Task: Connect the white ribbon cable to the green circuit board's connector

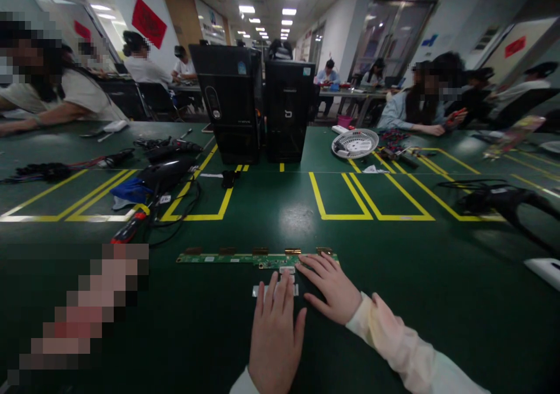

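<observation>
The board [236,259] is lying lengthwise on the tabletop [196,324], its copper tabs [293,251] facing away, which is probably giving the hands easier access to its near edge. The right hand [332,286] is spreading its fingers at the board's right end, seemingly to steady it. The left hand [276,330] is reaching flat over the white strip [257,291], its fingertips near the connector [287,270]; whether they are pressing, one cannot tell. Each grip is released, with fingers extended and nothing pinched. The cables [179,216] are lying off to the left and the basket [371,139] is sitting farther back, likely leaving the hands elbow room.
</observation>
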The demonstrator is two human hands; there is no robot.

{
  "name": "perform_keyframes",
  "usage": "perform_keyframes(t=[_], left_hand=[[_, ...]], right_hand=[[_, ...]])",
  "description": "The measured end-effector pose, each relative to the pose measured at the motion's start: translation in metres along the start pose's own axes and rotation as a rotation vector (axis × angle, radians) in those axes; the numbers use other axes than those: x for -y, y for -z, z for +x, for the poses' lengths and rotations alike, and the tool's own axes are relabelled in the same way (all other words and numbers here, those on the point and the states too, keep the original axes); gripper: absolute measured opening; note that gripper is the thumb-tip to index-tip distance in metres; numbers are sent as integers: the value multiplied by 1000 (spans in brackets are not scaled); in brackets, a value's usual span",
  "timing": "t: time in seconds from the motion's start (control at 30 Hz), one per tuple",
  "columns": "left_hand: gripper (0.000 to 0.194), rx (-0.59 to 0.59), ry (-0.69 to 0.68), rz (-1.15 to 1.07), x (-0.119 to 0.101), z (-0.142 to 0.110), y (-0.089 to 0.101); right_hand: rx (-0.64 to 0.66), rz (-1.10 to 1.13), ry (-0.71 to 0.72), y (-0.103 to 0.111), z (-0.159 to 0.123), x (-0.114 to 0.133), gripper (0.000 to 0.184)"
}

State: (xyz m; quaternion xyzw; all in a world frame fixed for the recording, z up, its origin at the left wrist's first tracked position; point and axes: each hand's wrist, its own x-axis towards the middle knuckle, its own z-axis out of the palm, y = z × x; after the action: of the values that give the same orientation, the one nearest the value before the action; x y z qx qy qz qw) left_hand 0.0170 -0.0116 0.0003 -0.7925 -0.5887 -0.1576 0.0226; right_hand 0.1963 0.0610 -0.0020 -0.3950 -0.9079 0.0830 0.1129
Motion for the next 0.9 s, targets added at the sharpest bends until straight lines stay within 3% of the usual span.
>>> perform_keyframes(t=[0.2, 0.4, 0.57, 0.73, 0.9], left_hand=[[43, 9, 85, -61, 59, -11, 18], [46, 18, 226, -84, 117, -31, 22], [45, 16, 205, -57, 128, -39, 16], [43, 16, 123, -6, 130, -34, 10], [43, 5, 112, 0, 131, -29, 8]], right_hand=[[6, -1, 9, 0, -1, -1, 58], [-14, -1, 20, 0, 0, -3, 54], [-31, 23, 59, 3, 3, 1, 46], [34, 62, 120, 7, 8, 13, 47], [101, 49, 73, 6, 10, 16, 49]])
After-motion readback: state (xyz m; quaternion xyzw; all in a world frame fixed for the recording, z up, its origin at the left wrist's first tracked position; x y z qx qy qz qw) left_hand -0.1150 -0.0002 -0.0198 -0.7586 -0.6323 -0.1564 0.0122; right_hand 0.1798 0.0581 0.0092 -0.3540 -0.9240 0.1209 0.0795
